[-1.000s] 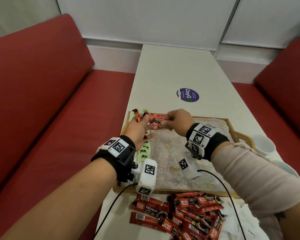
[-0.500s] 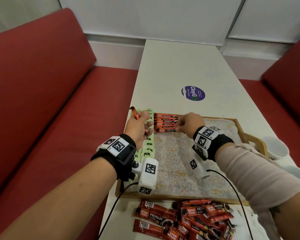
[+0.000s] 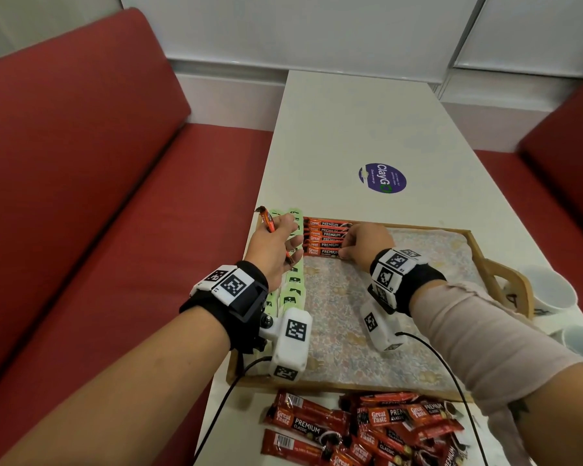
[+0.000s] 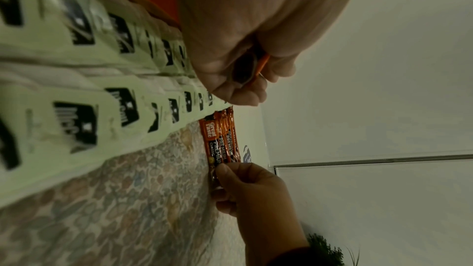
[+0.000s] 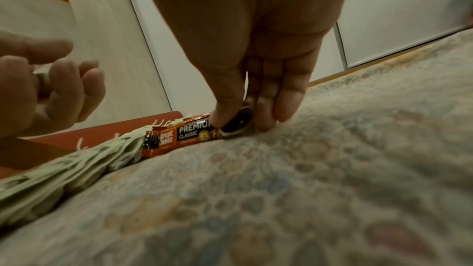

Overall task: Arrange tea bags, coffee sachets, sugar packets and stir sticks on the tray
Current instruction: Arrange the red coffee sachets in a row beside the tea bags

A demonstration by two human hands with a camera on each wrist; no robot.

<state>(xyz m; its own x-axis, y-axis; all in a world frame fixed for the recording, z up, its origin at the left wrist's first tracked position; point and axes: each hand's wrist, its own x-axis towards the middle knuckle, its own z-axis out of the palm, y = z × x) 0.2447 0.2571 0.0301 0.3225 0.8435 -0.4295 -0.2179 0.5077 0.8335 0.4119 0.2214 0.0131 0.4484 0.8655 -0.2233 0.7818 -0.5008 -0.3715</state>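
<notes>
White bench (image 3: 367,129) between red seats. Right hand (image 3: 364,242) pinches the nearest coffee sachet (image 3: 323,252) flat in the tray's (image 3: 350,385) far-left row. Left hand (image 3: 273,247) clamps a spare sachet (image 3: 267,220). Best seat it parallel, slightly overlapping its neighbours, before letting go.

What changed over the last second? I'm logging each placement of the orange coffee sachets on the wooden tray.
The right hand carried the orange coffee sachet it pinched down onto the row of orange sachets at the far end of the wooden tray and still pinches its end. The left hand drew back left over the pale green tea bags, keeping its spare orange sachet. The loose sachet pile stayed put.
</notes>
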